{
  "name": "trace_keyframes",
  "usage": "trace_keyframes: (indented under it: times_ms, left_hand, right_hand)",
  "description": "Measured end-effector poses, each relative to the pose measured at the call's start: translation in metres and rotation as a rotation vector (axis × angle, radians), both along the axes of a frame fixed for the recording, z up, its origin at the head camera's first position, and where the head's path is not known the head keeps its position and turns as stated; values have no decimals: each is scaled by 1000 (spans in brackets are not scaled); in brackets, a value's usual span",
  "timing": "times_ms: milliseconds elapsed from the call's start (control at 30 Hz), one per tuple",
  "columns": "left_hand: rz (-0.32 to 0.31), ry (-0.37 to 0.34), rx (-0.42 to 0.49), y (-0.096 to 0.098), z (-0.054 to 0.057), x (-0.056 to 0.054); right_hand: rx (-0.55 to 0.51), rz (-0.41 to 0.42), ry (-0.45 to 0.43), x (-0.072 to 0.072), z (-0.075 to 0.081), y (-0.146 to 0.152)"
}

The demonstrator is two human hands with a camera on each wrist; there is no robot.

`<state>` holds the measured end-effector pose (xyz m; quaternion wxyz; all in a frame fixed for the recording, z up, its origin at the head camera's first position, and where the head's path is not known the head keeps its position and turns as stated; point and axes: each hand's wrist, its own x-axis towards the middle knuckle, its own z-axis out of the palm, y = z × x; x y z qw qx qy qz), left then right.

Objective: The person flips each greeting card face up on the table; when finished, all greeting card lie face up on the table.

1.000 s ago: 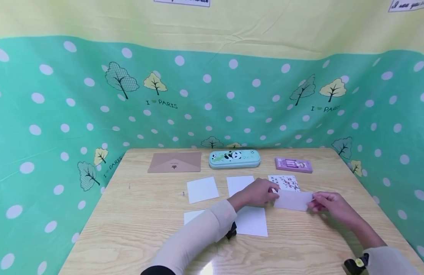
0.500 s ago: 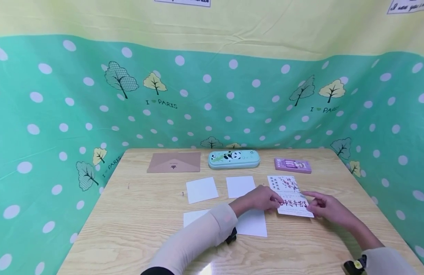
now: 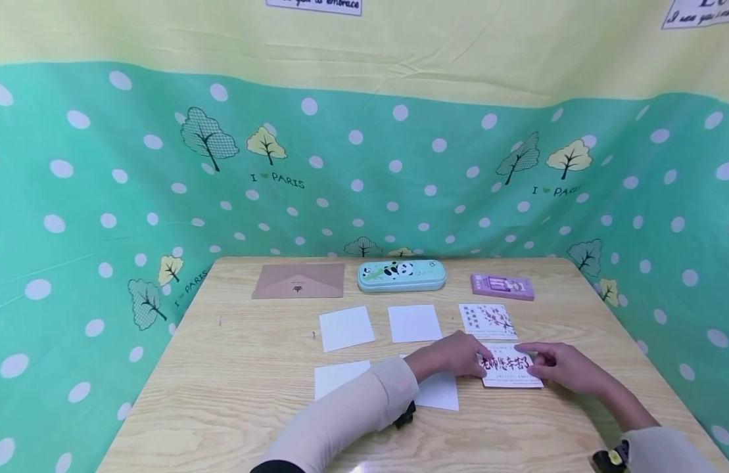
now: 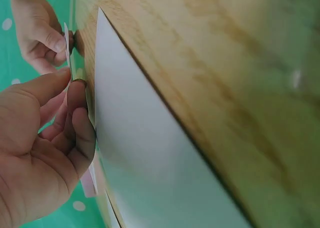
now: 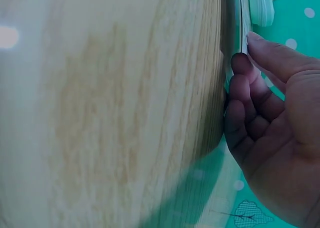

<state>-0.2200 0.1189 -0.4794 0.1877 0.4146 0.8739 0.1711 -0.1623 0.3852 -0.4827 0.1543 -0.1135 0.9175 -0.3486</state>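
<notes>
A white card with red lettering [image 3: 512, 380] is held between both hands on the right half of the table. My left hand [image 3: 457, 355] pinches its left edge between thumb and fingers. At the opposite edge my right hand [image 3: 568, 369] pinches it, index finger stretched along the top corner. Just behind lies a card with a blossom-branch print [image 3: 488, 320]. In the left wrist view the held card [image 4: 68, 47] appears edge-on, close over the table, and a blank white card [image 4: 135, 133] lies beside the left hand [image 4: 45, 138]. The right wrist view shows the right hand's thumb [image 5: 275, 55] on the card's edge.
More blank white cards lie left of the hands: one at the back left [image 3: 346, 328], another beside it [image 3: 414, 323], one partly under the left sleeve [image 3: 339, 378]. Along the back stand a brown envelope [image 3: 299, 281], a panda pencil case [image 3: 401, 276] and a purple box [image 3: 502, 287].
The held card has turned from its blank side to its lettered side and come down towards the front of the table, uncovering the blossom card. Both hands moved slightly nearer with it.
</notes>
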Motion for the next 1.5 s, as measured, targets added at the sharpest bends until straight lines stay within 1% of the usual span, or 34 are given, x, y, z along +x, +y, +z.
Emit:
trace_keyframes:
  times_ms: [267, 367, 500, 600, 767, 900, 1000, 1100, 1167, 1233, 1333, 1400, 1433, 1500]
  left_hand:
    - [24, 1, -58, 5, 1, 4]
    - [-1, 55, -90, 7, 2, 6]
    - [-11, 101, -112, 10, 6, 9]
    - [8, 99, -122, 12, 8, 10]
    - [24, 115, -141, 13, 10, 11]
    - [4, 135, -150, 13, 12, 11]
    - [6, 114, -151, 11, 13, 10]
    - [61, 51, -131, 6, 15, 7]
    - [123, 5, -97, 1, 16, 4]
    - [172, -24, -50, -7, 18, -1]
    - [239, -52, 20, -24, 21, -13]
    - [277, -77, 68, -38, 22, -22]
    - [297, -79, 87, -45, 22, -27]
    - [347, -109, 126, -61, 23, -37]
  right_hand:
    - [67, -2, -34, -4, -1, 0]
    - [88, 2, -35, -5, 1, -1]
    - [102, -2, -28, -5, 4, -2]
    - [112, -8, -22, -5, 5, -3]
    - [117, -10, -5, -6, 4, -2]
    - [106, 17, 0, -7, 4, -1]
    - [89, 59, -3, -9, 7, -1]
    - [68, 96, 14, -13, 13, -5]
    - [62, 104, 38, -17, 18, -9]
    - [65, 104, 68, -21, 22, -15]
    - [71, 102, 111, -29, 25, -28]
    - [74, 101, 131, -35, 26, -39]
    - [76, 100, 137, -38, 26, -45]
    - [76, 101, 149, -44, 26, -57]
